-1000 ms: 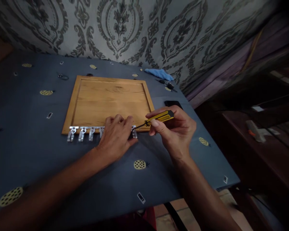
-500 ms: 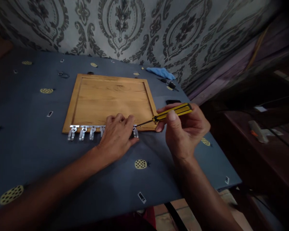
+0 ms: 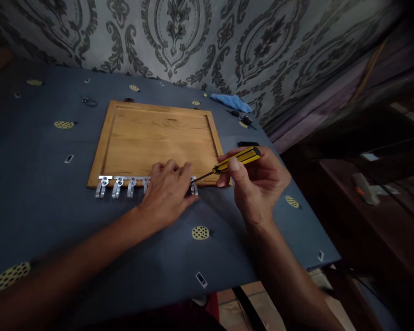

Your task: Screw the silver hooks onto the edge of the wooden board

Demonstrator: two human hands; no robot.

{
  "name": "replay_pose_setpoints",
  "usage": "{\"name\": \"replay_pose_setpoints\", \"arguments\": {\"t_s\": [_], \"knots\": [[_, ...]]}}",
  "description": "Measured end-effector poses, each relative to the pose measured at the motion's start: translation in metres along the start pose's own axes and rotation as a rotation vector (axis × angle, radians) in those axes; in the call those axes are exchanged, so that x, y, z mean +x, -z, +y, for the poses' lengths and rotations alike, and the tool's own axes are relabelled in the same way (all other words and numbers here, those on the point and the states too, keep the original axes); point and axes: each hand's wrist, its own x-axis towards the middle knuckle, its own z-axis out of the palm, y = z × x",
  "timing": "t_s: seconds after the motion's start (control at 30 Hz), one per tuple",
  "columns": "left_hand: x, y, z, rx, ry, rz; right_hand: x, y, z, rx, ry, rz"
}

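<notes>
A wooden framed board lies flat on the table, and a silver metal hook rail runs along its near edge. My left hand is over the right part of the rail, fingers bent and holding it against the board; it hides several of the hooks. In my right hand is a yellow and black screwdriver, gripped by the handle between thumb and fingers. Its shaft slants down to the left, and the tip meets the rail near its right end, beside my left fingers. The exact contact is too small to see.
A blue cloth and a dark tool lie at the back right of the table. A small black object sits behind my right hand. Thin wire-like items are at the back left. A patterned wall borders the table.
The screwdriver and my right hand have shifted slightly left, with the tip still at the rail's right end. My left hand stays on the rail. The view has moved a little.
</notes>
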Motion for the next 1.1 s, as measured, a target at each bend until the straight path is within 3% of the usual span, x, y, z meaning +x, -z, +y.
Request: {"name": "replay_pose_setpoints", "arguments": {"t_s": [0.67,0.97,1.1], "knots": [[0.0011,0.0015,0.0016,0.021,0.02,-0.042,-0.0007,0.0054,-0.0042,-0.013,0.005,-0.139],[0.0023,0.0026,0.0034,0.043,0.035,-0.064,-0.0013,-0.0014,-0.0002,0.018,0.032,-0.028],[0.0026,0.0061,0.0044,0.041,0.04,-0.095,-0.001,-0.0003,0.003,0.047,0.069,0.099]]}}
